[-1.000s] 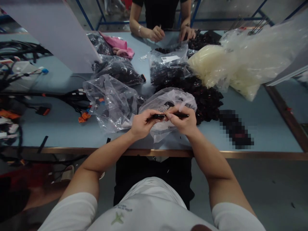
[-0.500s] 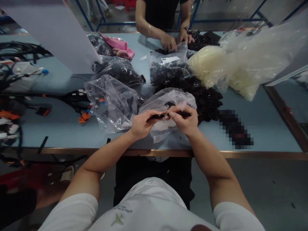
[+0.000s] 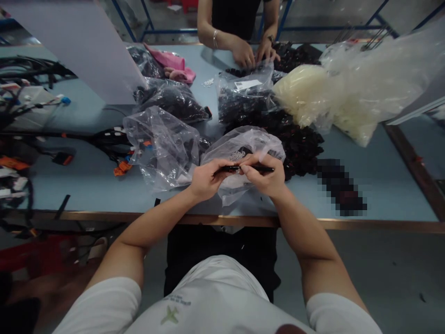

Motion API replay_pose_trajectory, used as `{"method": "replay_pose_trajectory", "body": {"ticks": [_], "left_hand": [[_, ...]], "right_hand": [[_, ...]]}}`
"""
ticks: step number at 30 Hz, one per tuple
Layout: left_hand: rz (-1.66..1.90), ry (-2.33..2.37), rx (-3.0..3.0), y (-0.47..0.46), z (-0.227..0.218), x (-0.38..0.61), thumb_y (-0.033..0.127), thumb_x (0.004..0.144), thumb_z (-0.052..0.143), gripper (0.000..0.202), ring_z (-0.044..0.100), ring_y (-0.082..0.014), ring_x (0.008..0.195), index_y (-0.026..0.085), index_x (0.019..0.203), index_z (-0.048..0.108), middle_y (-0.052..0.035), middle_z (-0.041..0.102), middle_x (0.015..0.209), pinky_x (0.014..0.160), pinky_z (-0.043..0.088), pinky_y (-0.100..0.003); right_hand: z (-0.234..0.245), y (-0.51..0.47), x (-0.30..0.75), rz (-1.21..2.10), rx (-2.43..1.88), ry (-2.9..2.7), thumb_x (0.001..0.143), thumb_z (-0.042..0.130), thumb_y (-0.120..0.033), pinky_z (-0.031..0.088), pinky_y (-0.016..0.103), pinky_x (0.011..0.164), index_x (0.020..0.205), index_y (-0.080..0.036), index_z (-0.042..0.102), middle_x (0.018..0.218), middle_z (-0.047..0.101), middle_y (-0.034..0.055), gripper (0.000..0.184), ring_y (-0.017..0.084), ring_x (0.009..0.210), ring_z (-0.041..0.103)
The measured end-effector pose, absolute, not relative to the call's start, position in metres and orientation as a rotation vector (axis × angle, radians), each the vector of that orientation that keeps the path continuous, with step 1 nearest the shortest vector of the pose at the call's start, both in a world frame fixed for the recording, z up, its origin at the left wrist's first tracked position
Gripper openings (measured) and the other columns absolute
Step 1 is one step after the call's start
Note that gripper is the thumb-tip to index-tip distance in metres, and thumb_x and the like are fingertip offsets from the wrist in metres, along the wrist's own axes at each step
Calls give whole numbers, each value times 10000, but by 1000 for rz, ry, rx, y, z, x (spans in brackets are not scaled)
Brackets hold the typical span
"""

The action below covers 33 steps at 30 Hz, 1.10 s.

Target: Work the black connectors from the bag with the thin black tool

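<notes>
My left hand (image 3: 205,178) and my right hand (image 3: 266,178) meet over the near middle of the blue table (image 3: 86,185). Together they pinch a thin black rod-like part (image 3: 259,169) that lies level between them. The left fingers close on its left end, the right fingers on its middle, and its right end sticks out past my right hand. Just behind the hands lies a clear plastic bag (image 3: 243,144) with small parts inside. A heap of black parts (image 3: 299,144) lies right of that bag.
Several clear bags of dark parts (image 3: 163,144) cover the table's middle. A big bag of cream parts (image 3: 313,93) lies far right. Wire harnesses (image 3: 21,120) crowd the left side. A pink cloth (image 3: 174,65) lies at the back. Another person's hands (image 3: 253,51) work across the table.
My hands keep the same hold on the rod, barely shifting. The person opposite brought both hands together and down onto the black parts near the far bag.
</notes>
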<state>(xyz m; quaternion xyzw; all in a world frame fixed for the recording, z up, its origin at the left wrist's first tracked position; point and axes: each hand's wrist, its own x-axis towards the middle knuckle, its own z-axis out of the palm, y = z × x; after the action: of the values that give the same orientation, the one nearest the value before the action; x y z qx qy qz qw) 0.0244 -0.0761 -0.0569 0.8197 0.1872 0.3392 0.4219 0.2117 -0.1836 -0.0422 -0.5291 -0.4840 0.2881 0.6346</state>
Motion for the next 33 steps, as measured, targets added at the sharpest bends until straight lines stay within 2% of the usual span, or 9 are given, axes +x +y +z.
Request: {"method": "replay_pose_trajectory", "body": {"ticks": [3, 7, 10, 13, 18, 23, 27, 30, 33], "left_hand": [[844, 462, 2005, -75, -57, 25, 440, 1026, 714, 278, 838, -213, 1029, 226, 1197, 757, -73, 851, 1162, 948, 675, -329], [831, 435, 1898, -74, -58, 27, 456, 1035, 703, 304, 844, -219, 1027, 204, 1201, 737, -103, 841, 1203, 948, 687, -343], [806, 448, 1828, -74, -61, 28, 482, 1019, 723, 347, 847, -226, 1019, 191, 1208, 727, -117, 839, 1200, 947, 691, -349], [797, 451, 1804, -74, -62, 28, 486, 1010, 735, 360, 848, -223, 996, 188, 1212, 724, -113, 842, 1177, 933, 692, -345], [863, 505, 1949, -72, -62, 27, 449, 969, 793, 301, 838, -191, 918, 222, 1163, 757, -51, 853, 1066, 848, 676, -281], [827, 473, 1913, -71, -62, 26, 502, 957, 794, 372, 837, -200, 970, 221, 1198, 751, -67, 848, 1106, 899, 681, -300], [733, 277, 1657, -72, -60, 24, 563, 912, 832, 519, 829, -278, 1108, 200, 1258, 698, -136, 827, 1218, 948, 707, -386], [717, 226, 1559, -73, -55, 21, 551, 960, 786, 464, 826, -292, 1122, 195, 1240, 683, -142, 828, 1209, 941, 722, -414], [759, 243, 1566, -73, -49, 18, 508, 999, 752, 388, 835, -276, 1092, 191, 1214, 693, -125, 839, 1163, 898, 737, -388]], "right_hand": [[-45, -183, 215, 647, -1157, -1099, 920, 765, -570, 608, 421, 729, 834, -266, 754, 758, 745, 28, 316, 215, 702, 706], [-46, -181, 218, 543, -1166, -1035, 978, 576, -752, 627, 470, 801, 679, -281, 645, 700, 665, 40, 563, 248, 756, 712], [-43, -180, 219, 481, -1235, -1150, 1027, 485, -746, 585, 423, 760, 631, -264, 587, 703, 647, 47, 632, 226, 733, 678], [-39, -178, 221, 423, -1324, -1317, 1061, 476, -690, 547, 375, 755, 771, -252, 702, 752, 684, 45, 572, 203, 745, 650], [-38, -175, 221, 409, -1417, -1531, 996, 685, -508, 547, 340, 768, 1012, -254, 800, 853, 745, 37, 278, 184, 767, 640], [-37, -176, 223, 430, -1362, -1509, 938, 743, -376, 546, 338, 739, 954, -257, 802, 829, 759, 24, 134, 170, 716, 637], [-22, -187, 240, 614, -1217, -1543, 880, 801, -477, 513, 319, 618, 828, -241, 777, 729, 731, 19, 243, 166, 643, 637], [-11, -200, 258, 809, -1036, -1601, 861, 783, -617, 536, 349, 602, 733, -252, 749, 627, 688, 23, 388, 178, 594, 644], [-6, -212, 275, 704, -1022, -1438, 751, 765, -823, 459, 352, 481, 605, -284, 647, 501, 555, 1, 570, 163, 459, 539]]}}
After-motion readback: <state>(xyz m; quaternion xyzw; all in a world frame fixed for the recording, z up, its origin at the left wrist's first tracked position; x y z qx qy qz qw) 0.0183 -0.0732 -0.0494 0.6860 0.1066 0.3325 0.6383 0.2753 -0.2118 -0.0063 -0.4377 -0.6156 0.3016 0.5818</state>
